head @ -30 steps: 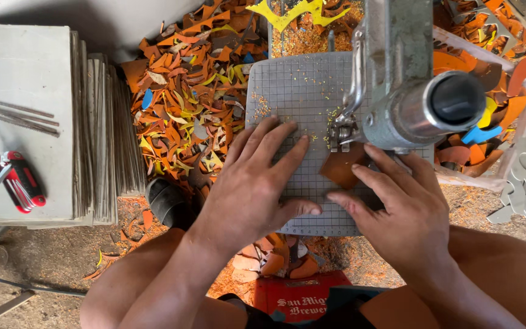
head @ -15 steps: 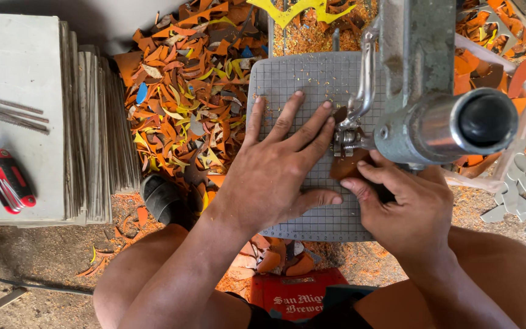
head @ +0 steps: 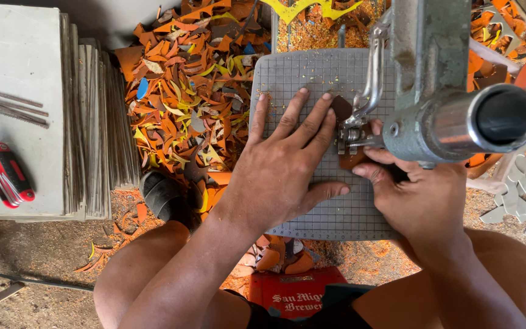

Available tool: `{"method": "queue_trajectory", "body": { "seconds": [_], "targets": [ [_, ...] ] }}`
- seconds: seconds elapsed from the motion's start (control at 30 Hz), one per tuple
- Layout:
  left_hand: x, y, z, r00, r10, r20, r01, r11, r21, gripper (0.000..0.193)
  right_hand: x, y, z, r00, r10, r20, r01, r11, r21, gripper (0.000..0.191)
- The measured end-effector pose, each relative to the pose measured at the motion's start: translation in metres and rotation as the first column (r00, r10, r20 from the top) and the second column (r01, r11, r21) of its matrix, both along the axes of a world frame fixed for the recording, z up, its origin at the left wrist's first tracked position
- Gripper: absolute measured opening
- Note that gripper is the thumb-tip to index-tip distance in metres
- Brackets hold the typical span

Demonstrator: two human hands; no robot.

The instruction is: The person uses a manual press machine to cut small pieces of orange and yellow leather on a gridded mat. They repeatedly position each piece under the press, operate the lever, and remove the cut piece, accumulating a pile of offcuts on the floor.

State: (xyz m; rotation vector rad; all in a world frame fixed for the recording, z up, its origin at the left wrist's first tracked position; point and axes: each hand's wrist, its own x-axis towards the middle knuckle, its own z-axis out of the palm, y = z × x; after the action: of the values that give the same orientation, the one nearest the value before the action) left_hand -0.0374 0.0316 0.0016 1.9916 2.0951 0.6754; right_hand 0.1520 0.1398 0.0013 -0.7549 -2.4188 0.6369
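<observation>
Our left hand (head: 287, 164) flat, fingers spread, pressing the brown workpiece (head: 341, 108) onto the gridded saw table (head: 293, 73), our right hand (head: 418, 195) fingertips pinching its near edge beside the blade clamp (head: 351, 131), orange offcuts (head: 184, 97) piled left.

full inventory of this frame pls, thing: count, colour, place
saw table: 1, grey, gridded, centre
saw arm: 1, grey metal, upper right
workpiece: 1, brown, at the blade
offcuts: many, orange and yellow, left of the table
sheet stack: 1, grey, left
hex key set: 1, red, on the stack
shoe: 1, black, below the offcuts
left hand: flat on the table, fingertips by the workpiece
right hand: on the workpiece under the arm
</observation>
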Motion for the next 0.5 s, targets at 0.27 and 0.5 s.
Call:
{"method": "queue_trajectory", "body": {
  "seconds": [0.27, 0.5],
  "targets": [
    [0.0, 0.003, -0.002, 1.0, 0.025, -0.005, -0.025, 1.0, 0.009, 0.087, -0.007, 0.008, 0.001, 0.999, -0.042, 0.032, 0.045, 0.993, -0.106, 0.048],
    [-0.002, 0.006, -0.003, 0.999, 0.039, -0.006, -0.039, 0.999, 0.024, 0.085, -0.01, 0.014, -0.002, 0.998, -0.056, -0.036, 0.048, 0.977, -0.206, 0.048]
  ]
}}
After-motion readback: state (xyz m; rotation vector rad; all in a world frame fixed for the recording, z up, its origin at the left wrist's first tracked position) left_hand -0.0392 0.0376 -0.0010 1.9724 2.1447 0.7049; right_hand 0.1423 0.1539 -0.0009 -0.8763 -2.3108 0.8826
